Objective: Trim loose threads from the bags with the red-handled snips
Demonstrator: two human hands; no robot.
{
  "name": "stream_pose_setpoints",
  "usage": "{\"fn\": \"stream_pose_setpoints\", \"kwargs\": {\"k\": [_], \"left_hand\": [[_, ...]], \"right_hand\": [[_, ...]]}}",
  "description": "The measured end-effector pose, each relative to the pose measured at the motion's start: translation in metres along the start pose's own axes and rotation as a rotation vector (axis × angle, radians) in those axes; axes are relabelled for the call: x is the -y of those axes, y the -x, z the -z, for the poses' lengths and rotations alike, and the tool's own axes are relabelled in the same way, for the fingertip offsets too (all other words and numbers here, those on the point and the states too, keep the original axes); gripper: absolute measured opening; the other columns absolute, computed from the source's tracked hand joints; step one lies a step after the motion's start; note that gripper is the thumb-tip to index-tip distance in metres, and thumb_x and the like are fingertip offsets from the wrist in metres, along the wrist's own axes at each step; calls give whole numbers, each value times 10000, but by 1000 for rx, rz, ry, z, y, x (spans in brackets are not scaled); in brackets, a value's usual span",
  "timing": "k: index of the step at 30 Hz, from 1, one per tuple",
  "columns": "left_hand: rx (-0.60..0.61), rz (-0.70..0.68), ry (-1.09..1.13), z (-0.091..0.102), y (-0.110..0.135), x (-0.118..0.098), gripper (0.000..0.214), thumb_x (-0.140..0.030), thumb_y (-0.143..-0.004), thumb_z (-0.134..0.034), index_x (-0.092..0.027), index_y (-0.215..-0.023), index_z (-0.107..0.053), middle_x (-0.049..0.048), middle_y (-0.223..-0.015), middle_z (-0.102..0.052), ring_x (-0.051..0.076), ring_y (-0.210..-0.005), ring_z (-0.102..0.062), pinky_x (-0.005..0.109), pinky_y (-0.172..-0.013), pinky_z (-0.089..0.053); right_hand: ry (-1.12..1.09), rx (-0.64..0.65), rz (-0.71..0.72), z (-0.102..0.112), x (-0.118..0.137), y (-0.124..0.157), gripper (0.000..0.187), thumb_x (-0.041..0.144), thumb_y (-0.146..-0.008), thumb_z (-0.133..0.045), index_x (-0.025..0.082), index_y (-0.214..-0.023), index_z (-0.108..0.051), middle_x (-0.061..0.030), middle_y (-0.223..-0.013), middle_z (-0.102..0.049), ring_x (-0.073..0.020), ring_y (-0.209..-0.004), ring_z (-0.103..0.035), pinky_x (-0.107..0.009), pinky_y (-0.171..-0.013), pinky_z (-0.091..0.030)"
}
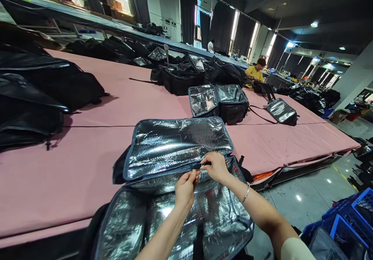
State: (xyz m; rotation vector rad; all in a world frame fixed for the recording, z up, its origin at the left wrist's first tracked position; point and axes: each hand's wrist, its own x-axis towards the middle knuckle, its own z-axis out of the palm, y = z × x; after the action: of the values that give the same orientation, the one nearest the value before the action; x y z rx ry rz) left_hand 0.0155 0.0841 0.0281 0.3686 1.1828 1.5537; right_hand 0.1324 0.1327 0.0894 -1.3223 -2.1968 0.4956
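Big dark bag w/ silver lining (159, 203) sits at the near edge of the pink-covered bench (96, 151); can't tell how much of its body the bench carries. Its lid (177, 143) is flung open, shiny side up, lying away from the person.

Both hands close together at the hinge side, btwn lid & body. L hand (185, 188) pinches the hinge edge (166, 173), thumb & fingertips tight on it. R hand (215, 167) is just beside, fingers curled in at the same edge; smth small & dark shows at its fingertips, too small to ID, so can't tell for sure what it grips.

Progress, as far as it shows: lining's in on lid & body, dark binding runs round the lid rim. Work at the hinge edge looks mid-way, i.e. not finished; lid isn't shut. Can't tell how much of that edge is done.

Beyond the lid, a smaller open bag (233, 112), also silver inside, just beside; pile of dark bags (43, 85) off to the L, apart.
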Motion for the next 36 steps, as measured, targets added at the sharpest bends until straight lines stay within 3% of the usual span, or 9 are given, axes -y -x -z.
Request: {"fn": "stream_pose_setpoints", "kwargs": {"k": [3,7,10,16,21,26,32,34,36], "left_hand": [[5,-39,-59,-1,1,-1,340,-439,-704,-758,-130,-740,-618,9,-726,-631,98,-577,-524,256,-577,-454],[36,-128,-218,-2,6,-10,609,-690,-493,-753,-133,-717,-648,70,-727,-661,139,-573,-542,285,-560,-448],[81,-222,-448,5,13,-31,654,-780,-509,-653,-149,-681,-681,96,-672,-661,190,-553,-546,302,-522,-408],[-22,-594,-1014,21,17,-85,394,-621,-669,-596,-236,-681,-678,101,-740,-636,309,-853,-545,358,-736,-385],[-10,-625,-1336,10,9,-90,349,-526,-729,-529,-217,-634,-660,125,-748,-601,348,-889,-536,403,-761,-370],[-3,-546,-1389,4,3,-82,241,-371,-780,-483,-220,-646,-615,77,-729,-605,265,-767,-579,341,-683,-381],[-12,-514,-1215,24,6,-84,393,-514,-835,-340,-201,-770,-567,58,-760,-608,222,-717,-561,312,-646,-413],[88,-532,-1156,31,13,-83,450,-580,-823,-324,-199,-758,-556,49,-770,-609,208,-726,-553,306,-675,-436],[282,-530,-1121,36,22,-83,527,-628,-823,-282,-203,-658,-546,41,-717,-605,194,-702,-551,293,-683,-458]], "right_hand": [[-19,-15,-10,2,1,-2,79,220,-805,-709,247,-873,-681,-15,-1012,-685,-189,-1017,-590,-328,-885,-416],[-39,-49,-45,5,4,-4,159,244,-845,-665,233,-1004,-650,-31,-1032,-677,-171,-1007,-603,-302,-867,-436],[-42,-70,-70,4,6,-4,162,241,-860,-642,239,-1022,-635,-32,-1051,-675,-177,-1026,-603,-309,-880,-433],[-54,-99,-101,-1,9,1,135,221,-873,-618,228,-1008,-621,-34,-1033,-691,-188,-983,-626,-310,-864,-431],[-61,-109,-84,-2,8,5,161,226,-861,-642,210,-1021,-621,-32,-977,-702,-194,-934,-640,-304,-830,-438],[-63,-120,-55,-3,6,6,148,229,-857,-644,219,-1003,-626,-32,-982,-703,-205,-961,-633,-315,-850,-433],[-94,-124,-49,-2,4,5,152,218,-854,-635,225,-1006,-628,-30,-967,-700,-192,-924,-640,-304,-828,-446],[-100,-121,-49,-2,4,5,156,218,-850,-641,225,-1005,-629,-29,-961,-700,-192,-926,-639,-305,-826,-446],[-103,-117,-53,-1,4,5,155,217,-847,-646,226,-1002,-628,-28,-962,-700,-193,-926,-639,-306,-824,-447]]}}
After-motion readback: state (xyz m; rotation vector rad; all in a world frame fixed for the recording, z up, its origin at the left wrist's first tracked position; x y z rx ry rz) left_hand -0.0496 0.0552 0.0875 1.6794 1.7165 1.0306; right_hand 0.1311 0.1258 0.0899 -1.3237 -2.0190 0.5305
